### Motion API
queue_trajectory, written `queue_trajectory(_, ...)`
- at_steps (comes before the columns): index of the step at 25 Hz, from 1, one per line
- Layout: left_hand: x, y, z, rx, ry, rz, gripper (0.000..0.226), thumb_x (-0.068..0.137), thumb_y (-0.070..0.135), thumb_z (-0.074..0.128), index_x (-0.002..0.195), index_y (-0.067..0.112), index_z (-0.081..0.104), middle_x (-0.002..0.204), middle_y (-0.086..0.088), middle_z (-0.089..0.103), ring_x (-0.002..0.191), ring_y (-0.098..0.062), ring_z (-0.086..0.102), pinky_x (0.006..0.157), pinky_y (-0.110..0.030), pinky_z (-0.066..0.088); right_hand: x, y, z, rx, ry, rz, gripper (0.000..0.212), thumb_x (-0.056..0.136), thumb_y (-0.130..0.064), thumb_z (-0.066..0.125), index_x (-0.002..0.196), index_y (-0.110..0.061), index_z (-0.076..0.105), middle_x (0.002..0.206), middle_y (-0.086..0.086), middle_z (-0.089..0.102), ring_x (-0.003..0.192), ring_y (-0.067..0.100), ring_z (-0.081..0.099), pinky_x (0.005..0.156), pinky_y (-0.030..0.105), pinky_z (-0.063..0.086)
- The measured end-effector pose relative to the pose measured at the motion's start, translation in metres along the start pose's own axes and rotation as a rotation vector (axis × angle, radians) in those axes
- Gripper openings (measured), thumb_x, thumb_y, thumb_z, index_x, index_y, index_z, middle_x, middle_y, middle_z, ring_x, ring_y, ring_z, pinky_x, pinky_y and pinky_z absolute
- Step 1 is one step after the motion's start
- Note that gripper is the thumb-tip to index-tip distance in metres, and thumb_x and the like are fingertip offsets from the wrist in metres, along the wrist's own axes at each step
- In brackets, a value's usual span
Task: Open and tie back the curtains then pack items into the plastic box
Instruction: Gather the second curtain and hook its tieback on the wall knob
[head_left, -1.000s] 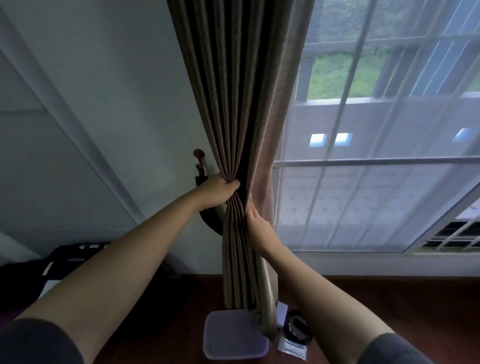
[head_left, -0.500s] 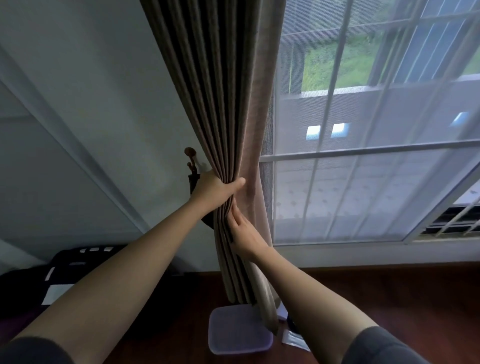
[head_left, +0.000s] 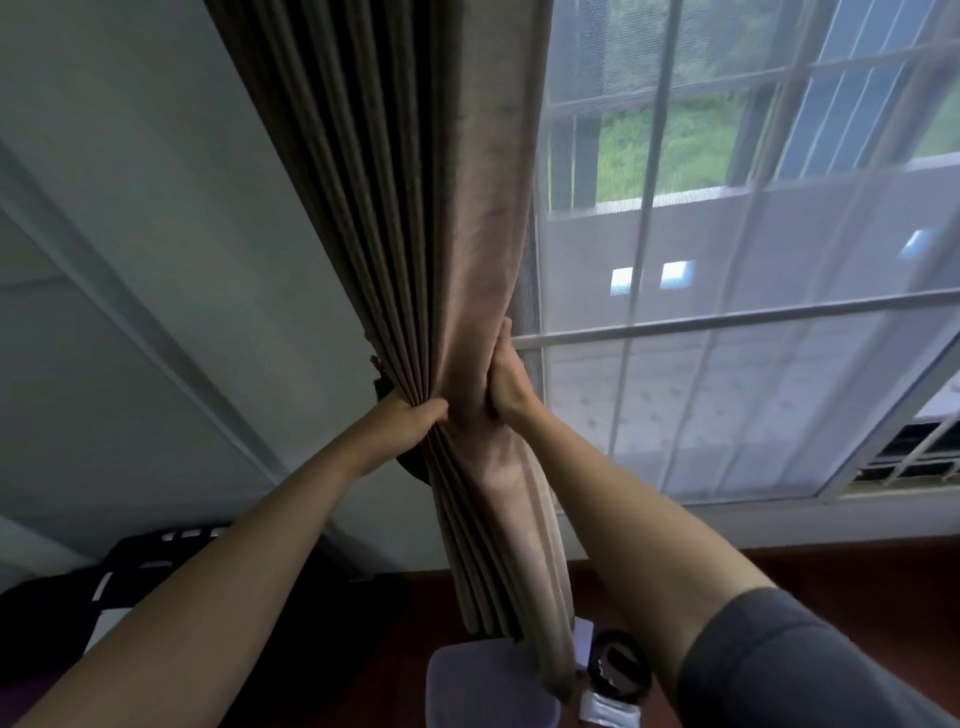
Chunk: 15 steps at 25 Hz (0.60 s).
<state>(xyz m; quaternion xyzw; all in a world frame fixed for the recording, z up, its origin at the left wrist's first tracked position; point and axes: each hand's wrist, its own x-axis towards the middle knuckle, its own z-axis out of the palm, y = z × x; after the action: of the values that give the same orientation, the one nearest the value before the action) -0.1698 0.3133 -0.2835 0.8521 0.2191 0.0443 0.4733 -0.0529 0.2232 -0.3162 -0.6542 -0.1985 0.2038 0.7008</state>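
Curtain (head_left: 415, 208): brown, pleated, gathered into a narrow bundle at the left edge of the window (head_left: 753, 322). Hangs from top of frame down to near the floor (head_left: 649, 582); bundle pinched to its narrowest at mid-height, fanning slightly below.

Left hand (head_left: 410, 415): grip closed around the pleats from the left side at the pinch point, thumb across the front folds. Right hand (head_left: 506, 379): grip clamped on the curtain's right edge, just above and beside the left hand, fingers pressed into the fabric and pointing up. Both forearms bare; a dark grey sleeve (head_left: 810, 660) shows on the right upper arm.

Behind the left hand, against the wall (head_left: 156, 208): a dark tieback hook (head_left: 382, 384), mostly hidden by fabric and wrist. A dark curved piece shows below the wrist; cannot tell what it is.

Plastic box (head_left: 483, 686): pale, translucent, lid on, sits on the dark wood floor directly below the curtain's hem. Just right of it: a round black item (head_left: 621, 667) and a small white packet (head_left: 608, 709), partly hidden by the right arm.

Lower left: dark furniture with white markings (head_left: 150, 551), indistinct.
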Motion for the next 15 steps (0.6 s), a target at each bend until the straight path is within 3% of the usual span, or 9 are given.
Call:
queue_trajectory(4,-0.008,-0.003,-0.006,-0.103,-0.046,-0.038,0.021,0.084,0.012,0.055,0.09,0.03,0.063,0.094,0.01,0.061,0.09,-0.009,0.056,0.076,-0.022,0.045,-0.001,0.0,-0.004,0.002,-0.157,-0.084,0.042,0.106,-0.023,0.019,0.145,-0.015,0.028,0.144,-0.001,0.037,0.137,0.008,0.027,0.101,0.009,0.03)
queue_trajectory(8,-0.01,-0.003,-0.01,-0.113,-0.032,-0.078,0.025,0.089,0.006,0.049,0.098,0.027,0.061,0.092,0.009,0.06,0.088,-0.011,0.057,0.07,-0.021,0.046,0.001,0.002,-0.006,-0.033,-0.233,-0.047,0.045,0.106,-0.025,0.019,0.149,-0.014,0.022,0.154,0.008,0.029,0.143,0.019,0.022,0.115,0.027,0.025)
queue_trajectory(11,-0.01,-0.002,-0.009,-0.091,0.02,-0.071,0.022,0.092,0.009,0.046,0.102,0.023,0.059,0.093,0.007,0.059,0.089,-0.012,0.056,0.07,-0.019,0.046,-0.005,-0.003,-0.005,0.018,-0.246,0.011,0.044,0.105,-0.024,0.018,0.149,-0.015,0.021,0.153,0.005,0.029,0.143,0.017,0.022,0.106,0.01,0.028)
queue_trajectory(13,-0.009,-0.001,-0.006,-0.022,0.098,-0.019,0.021,0.095,0.014,0.043,0.107,0.022,0.058,0.099,0.003,0.059,0.092,-0.013,0.056,0.069,-0.015,0.042,-0.014,-0.004,-0.001,0.129,-0.245,0.045,0.045,0.104,-0.021,0.019,0.148,-0.013,0.025,0.152,0.008,0.032,0.142,0.019,0.027,0.114,0.024,0.027)
queue_trajectory(15,-0.002,-0.001,-0.006,0.163,0.174,0.059,0.025,0.094,0.022,0.044,0.113,0.013,0.059,0.108,-0.007,0.06,0.1,-0.022,0.057,0.076,-0.022,0.044,-0.021,-0.002,0.006,0.108,-0.264,0.066,0.045,0.104,-0.018,0.02,0.147,-0.011,0.026,0.15,0.01,0.035,0.14,0.021,0.029,0.116,0.032,0.025)
